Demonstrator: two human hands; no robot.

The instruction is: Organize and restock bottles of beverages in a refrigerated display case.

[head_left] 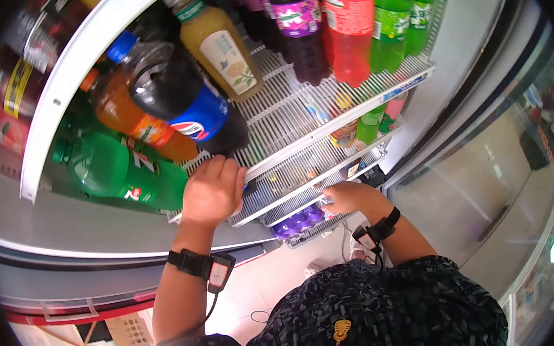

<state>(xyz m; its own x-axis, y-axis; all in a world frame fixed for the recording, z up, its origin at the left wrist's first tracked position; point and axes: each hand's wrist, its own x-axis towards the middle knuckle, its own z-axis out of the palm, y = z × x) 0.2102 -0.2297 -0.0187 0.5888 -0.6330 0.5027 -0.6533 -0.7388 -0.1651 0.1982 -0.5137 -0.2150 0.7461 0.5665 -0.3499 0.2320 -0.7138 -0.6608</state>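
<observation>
My left hand [212,190] is closed at the front edge of the upper wire shelf [286,123], its curled fingers over the rim just below the base of a Pepsi bottle [185,98]. Beside that bottle, a green 7UP bottle [119,173] and an orange soda bottle [144,122] lean toward the left. Lower down, my right hand [353,198] is closed in front of the lower shelves, near purple packed bottles [300,222]. Something small and pale shows at its fingertips; I cannot tell what it is.
Farther along the upper shelf stand a yellowish juice bottle [220,46], dark purple soda [297,29], red soda [350,28] and green soda [390,21]. Smaller drinks [346,131] sit one shelf below. A glass door [486,148] stands to the right. Straps with cabled devices circle both wrists.
</observation>
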